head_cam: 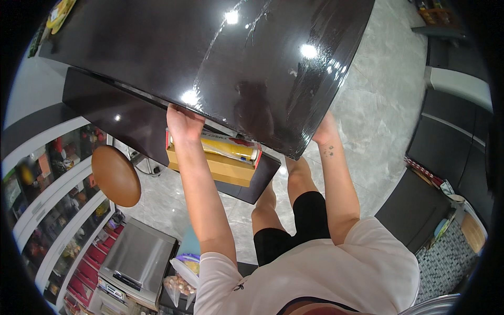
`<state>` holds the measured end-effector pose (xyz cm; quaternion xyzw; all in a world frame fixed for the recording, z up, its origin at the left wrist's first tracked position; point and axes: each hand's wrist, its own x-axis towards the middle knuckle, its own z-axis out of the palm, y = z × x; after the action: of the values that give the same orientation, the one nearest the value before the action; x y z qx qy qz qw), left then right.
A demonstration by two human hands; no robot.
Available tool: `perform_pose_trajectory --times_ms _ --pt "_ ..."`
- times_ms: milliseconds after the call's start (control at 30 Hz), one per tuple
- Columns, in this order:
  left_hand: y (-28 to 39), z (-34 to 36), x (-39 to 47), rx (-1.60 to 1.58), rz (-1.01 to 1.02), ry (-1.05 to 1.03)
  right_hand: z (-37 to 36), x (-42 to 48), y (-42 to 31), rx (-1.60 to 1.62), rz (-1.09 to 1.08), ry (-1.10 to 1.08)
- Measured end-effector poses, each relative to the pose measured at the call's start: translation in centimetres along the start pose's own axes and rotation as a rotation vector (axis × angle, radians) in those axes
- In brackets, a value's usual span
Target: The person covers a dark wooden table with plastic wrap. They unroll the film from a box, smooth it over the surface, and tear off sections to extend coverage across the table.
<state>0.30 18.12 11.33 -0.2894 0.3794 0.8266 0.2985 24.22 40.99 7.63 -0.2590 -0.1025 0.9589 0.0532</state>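
Before me spreads a dark glossy tabletop (165, 43), with creased clear plastic film (315, 78) clinging to its right part and near corner. My left hand (186, 123) is at the near edge, its fingers tucked under and hidden. At the right edge, close to the corner, is my right hand (326, 130); the tabletop covers its fingers. Below my left wrist, an open cardboard box (220, 169) holds a yellow roll (226, 147), probably plastic film. The box rests on a lower dark surface (267, 177).
A round brown stool seat (116, 176) stands left, by a glass-fronted cabinet (59, 165). A stainless steel-topped appliance (138, 252) and bags of food (181, 285) are lower left. Grey marble-look floor (378, 98) runs along the right, bordered by dark cabinets (445, 134).
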Motion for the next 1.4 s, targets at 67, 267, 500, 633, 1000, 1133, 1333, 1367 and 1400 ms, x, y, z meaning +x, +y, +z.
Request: perform_pose_trajectory --times_ms 67,267,500,633,1000,1133,1333,1367,1400 --pt "1.6 0.2 0.8 -0.033 0.024 0.108 2.1 -0.8 -1.6 -0.035 -0.06 0.204" --pt "3.7 1.1 0.2 -0.162 0.207 0.112 8.9 -1.1 -4.2 -0.328 -0.42 0.505" --pt "5.3 -10.8 -4.6 0.718 0.87 0.596 14.9 -4.7 -2.1 -1.356 -1.0 0.529" --pt "-4.4 -24.9 -6.0 1.021 0.512 0.815 16.2 -9.3 5.4 -1.466 -0.765 -0.263" --pt "-14.8 -18.9 -8.5 1.14 0.202 0.909 -0.4 2.5 21.1 -2.241 -0.111 -0.215" --pt "-14.0 -18.3 -7.1 1.137 0.021 0.916 0.1 5.5 22.6 -2.344 -0.197 -0.258" --pt "-13.4 -18.7 -6.3 1.152 0.017 0.807 0.0 5.9 22.4 -2.263 -0.192 -0.11" --pt "-13.4 -18.6 -6.3 1.133 0.045 0.788 -0.7 6.3 22.3 -2.183 -0.184 -0.101" --pt "-13.4 -18.5 -6.2 1.115 0.077 0.768 -1.0 6.8 22.2 -2.102 -0.179 -0.09"
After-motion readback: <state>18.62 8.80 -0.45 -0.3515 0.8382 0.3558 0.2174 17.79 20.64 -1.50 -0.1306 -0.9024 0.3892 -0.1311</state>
